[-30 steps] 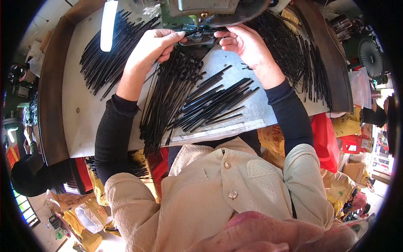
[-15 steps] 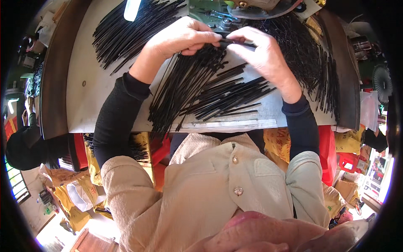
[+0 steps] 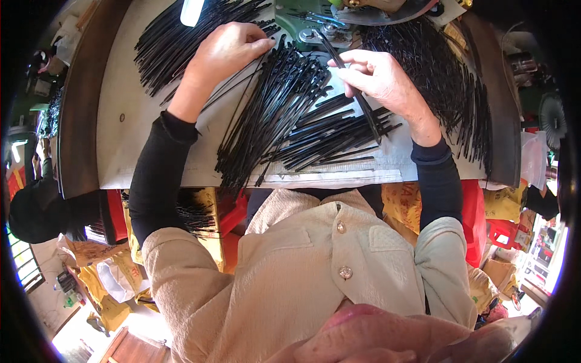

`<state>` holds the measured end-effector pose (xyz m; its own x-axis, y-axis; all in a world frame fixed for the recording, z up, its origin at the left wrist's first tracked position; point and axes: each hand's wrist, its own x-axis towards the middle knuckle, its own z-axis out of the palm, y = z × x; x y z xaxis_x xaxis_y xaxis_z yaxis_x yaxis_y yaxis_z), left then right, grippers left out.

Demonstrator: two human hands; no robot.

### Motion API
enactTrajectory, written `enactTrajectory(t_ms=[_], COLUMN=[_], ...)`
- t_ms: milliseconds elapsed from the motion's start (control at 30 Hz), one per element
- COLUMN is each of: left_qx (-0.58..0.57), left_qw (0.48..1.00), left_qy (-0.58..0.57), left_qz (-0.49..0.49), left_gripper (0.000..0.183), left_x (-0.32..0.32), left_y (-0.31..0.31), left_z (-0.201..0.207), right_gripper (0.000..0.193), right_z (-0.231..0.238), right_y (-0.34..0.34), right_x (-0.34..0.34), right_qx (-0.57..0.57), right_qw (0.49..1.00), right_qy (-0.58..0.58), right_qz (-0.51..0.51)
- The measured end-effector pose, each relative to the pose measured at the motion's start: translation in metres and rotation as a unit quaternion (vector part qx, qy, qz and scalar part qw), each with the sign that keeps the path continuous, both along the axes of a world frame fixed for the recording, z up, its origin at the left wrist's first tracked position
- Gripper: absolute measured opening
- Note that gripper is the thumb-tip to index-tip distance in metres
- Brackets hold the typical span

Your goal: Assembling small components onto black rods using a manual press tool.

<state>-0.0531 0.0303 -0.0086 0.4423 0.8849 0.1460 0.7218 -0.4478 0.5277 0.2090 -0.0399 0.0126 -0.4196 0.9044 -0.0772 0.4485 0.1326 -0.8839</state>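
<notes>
Head view, and here's the right hand (image 3: 381,75), right of upper centre, pinching a slanting black strip (image 3: 367,115) between thumb and fingers, while the left hand (image 3: 227,51), upper left, curls nearly closed, its hold impossible to tell.

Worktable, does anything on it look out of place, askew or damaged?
The heap of black strips on the right looks untidy: its strips cross and tangle, while the middle bundle lies mostly lined up. Damage is too small to judge.
</notes>
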Motion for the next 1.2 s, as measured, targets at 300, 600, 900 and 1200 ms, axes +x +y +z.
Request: enactTrajectory(t_ms=[300,600,900,1200], left_qx=[0.047,0.102,-0.279,-0.282], left_qw=[0.993,0.986,0.899,0.869], left_qy=[0.102,0.126,-0.336,-0.403], left_qz=[0.032,0.024,-0.017,-0.048], left_gripper=[0.028,0.025,0.023,0.028], left_x=[0.011,0.015,0.033,0.052], left_y=[0.002,0.0,-0.013,-0.018], left_z=[-0.004,0.002,0.003,0.003], right_gripper=[0.028,0.03,0.031,0.035], right_z=[0.001,-0.005,-0.005,-0.005], right_y=[-0.004,-0.007,-0.006,-0.006], right_x=[-0.001,-0.003,-0.007,-0.001], right_qx=[-0.056,-0.089,-0.119,-0.094], right_qw=[0.998,0.995,0.988,0.988], right_qy=[0.005,0.035,0.093,0.126], right_qz=[0.003,-0.01,0.014,0.014])
